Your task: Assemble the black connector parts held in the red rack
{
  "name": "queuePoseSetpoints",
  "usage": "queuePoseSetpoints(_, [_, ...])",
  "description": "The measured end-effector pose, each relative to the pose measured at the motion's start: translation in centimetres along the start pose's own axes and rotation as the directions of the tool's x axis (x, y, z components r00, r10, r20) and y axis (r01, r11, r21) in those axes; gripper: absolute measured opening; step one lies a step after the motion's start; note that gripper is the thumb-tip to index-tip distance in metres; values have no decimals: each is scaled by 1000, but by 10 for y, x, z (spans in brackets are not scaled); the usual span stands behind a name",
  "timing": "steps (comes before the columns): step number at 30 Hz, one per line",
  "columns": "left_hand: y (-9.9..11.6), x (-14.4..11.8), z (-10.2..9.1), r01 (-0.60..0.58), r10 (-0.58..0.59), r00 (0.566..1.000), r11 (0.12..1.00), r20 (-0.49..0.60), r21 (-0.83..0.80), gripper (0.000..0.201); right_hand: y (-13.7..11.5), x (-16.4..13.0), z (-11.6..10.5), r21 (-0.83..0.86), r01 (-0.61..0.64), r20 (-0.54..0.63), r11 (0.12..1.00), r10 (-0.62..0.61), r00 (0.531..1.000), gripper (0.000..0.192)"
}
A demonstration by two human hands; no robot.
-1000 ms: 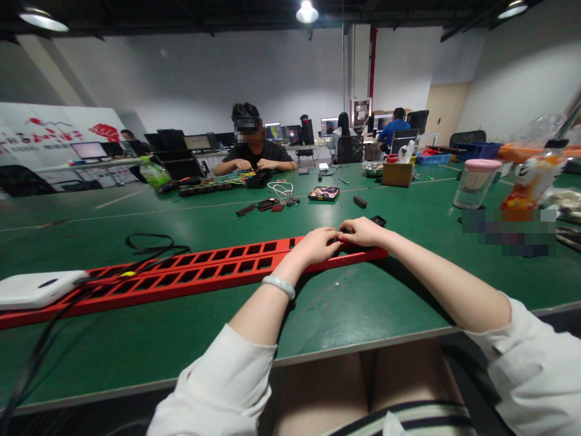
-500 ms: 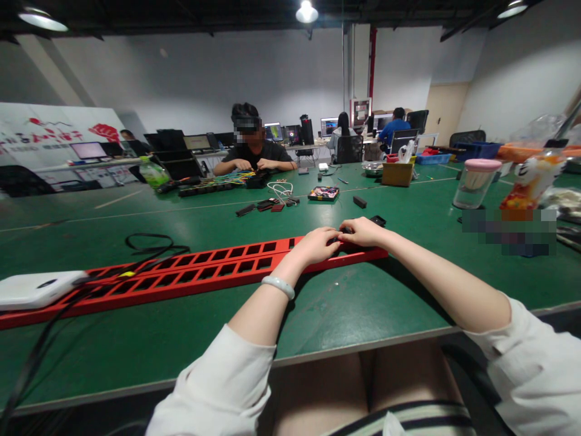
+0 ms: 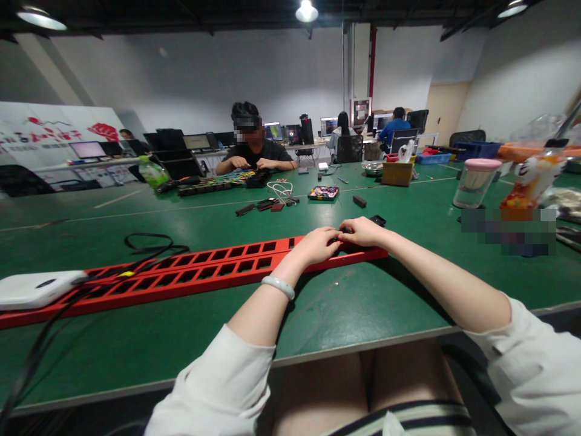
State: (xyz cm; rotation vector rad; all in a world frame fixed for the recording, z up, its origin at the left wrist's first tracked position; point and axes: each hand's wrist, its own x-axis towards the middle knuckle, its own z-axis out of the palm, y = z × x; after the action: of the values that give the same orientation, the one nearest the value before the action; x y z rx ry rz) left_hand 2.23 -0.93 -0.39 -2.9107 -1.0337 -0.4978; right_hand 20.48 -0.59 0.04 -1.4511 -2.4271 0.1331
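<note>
- Across the last second almost nothing shifts: both hands stay over the right end of the long red slotted rail [image 3: 200,269], and the view only settles a touch. I judge this a spell of fine fingertip work on one spot, not a reach or a carry.
- The left hand [image 3: 318,243] rests on the rail with fingers curled, their tips meeting the right hand.
- The right hand [image 3: 363,231] lies just beside it, fingers bent down onto a small dark part [image 3: 345,231] that sits at the rail's end. Both hands pinch or press at it; how firmly they grip I cannot tell, since the fingers hide it.
- The rail lies flat on the green table [image 3: 345,315], running from the left edge of the view to just under the hands.
- Count: 1 red rail with 2 rows of slots, 2 hands at work, 1 pale bracelet [image 3: 278,285] on the left wrist.
- 1 white flat device [image 3: 39,287] lies on the rail's left part, with 1 black cable [image 3: 149,245] looping near it.
- 1 jar with a pink lid [image 3: 474,183] stands well apart to the right.
- 1 person across the table [image 3: 254,148] sits with both hands on coloured wires; 2 more people sit farther back at screens.
</note>
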Motion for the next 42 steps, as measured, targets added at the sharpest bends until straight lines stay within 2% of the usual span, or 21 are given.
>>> queuePoseSetpoints(26, [3, 0, 1, -28, 28, 1000, 999, -6, 27, 28, -2, -1, -1, -22, 4, 6, 1000, -4, 1000, 39])
queuePoseSetpoints(36, [5, 1, -1, 10, -11, 1000, 1000, 12, 10, 28, -2, -2, 0, -4, 14, -4, 1000, -14, 1000, 39])
queuePoseSetpoints(42, [5, 1, -1, -22, 22, 1000, 1000, -5, 4, 28, -1, -1, 0, -1, 9, 3, 1000, -9, 1000, 39])
